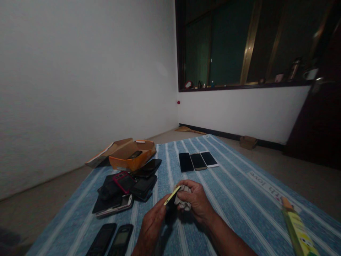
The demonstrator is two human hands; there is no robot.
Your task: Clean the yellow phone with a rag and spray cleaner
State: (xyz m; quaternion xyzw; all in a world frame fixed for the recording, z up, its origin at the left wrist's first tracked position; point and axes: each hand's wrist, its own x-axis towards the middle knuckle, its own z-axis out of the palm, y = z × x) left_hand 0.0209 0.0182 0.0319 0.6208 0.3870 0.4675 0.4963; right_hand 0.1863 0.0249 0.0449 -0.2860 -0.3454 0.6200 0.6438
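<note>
While the left hand (151, 222) holds a yellow-edged phone (172, 195) just above the blue striped mat (226, 199), fingers closed around it, the right hand (195, 201) presses a crumpled white cloth (183, 203) against the phone, fingers closed on the cloth. A pile of phones (124, 190) lies to the left, beside an orange box (131, 158); three phones (197, 161) lie in a row ahead.

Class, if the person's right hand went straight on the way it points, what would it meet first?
The right hand would meet the yellow-edged phone in the left hand, which its white cloth seems to touch; beyond, probably the phone pile.
</note>
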